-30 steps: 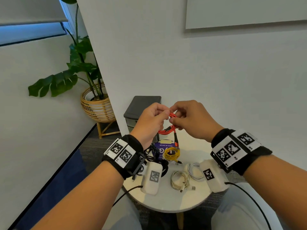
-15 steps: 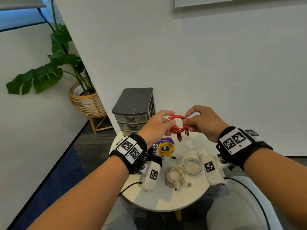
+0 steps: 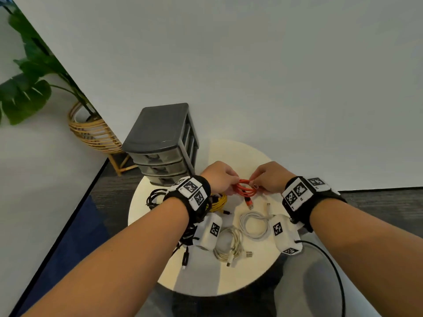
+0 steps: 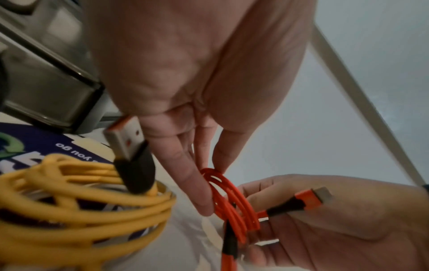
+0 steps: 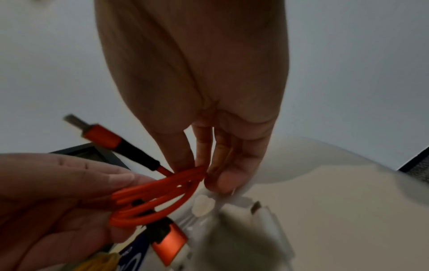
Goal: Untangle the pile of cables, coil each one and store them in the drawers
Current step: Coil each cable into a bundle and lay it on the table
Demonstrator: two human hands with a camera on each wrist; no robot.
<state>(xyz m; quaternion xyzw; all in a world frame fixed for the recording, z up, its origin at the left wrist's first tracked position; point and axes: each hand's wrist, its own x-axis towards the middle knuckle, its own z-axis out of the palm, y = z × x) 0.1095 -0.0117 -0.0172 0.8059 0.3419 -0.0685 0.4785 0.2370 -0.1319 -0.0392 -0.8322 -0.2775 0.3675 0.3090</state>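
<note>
While both hands hold it above the centre of the round table (image 3: pixel 263 154), the orange cable (image 3: pixel 246 189) forms a small coil. The left hand (image 3: pixel 218 177) pinches its left side; the right hand (image 3: pixel 270 177) pinches its right side, each grip closed on the coil. A blue printed sheet (image 4: pixel 34 139) under the yellow cable (image 4: pixel 81 192) reads "you go". The grey drawer unit (image 3: pixel 164 143) stands at the table's upper-left edge. White cables (image 3: pixel 254 225) lie lower centre.

Coiled orange cable (image 3: pixel 246 189) between left hand (image 3: pixel 218 177) and right hand (image 3: pixel 271 177) (above the round table (image 3: pixel 247 277))
</note>
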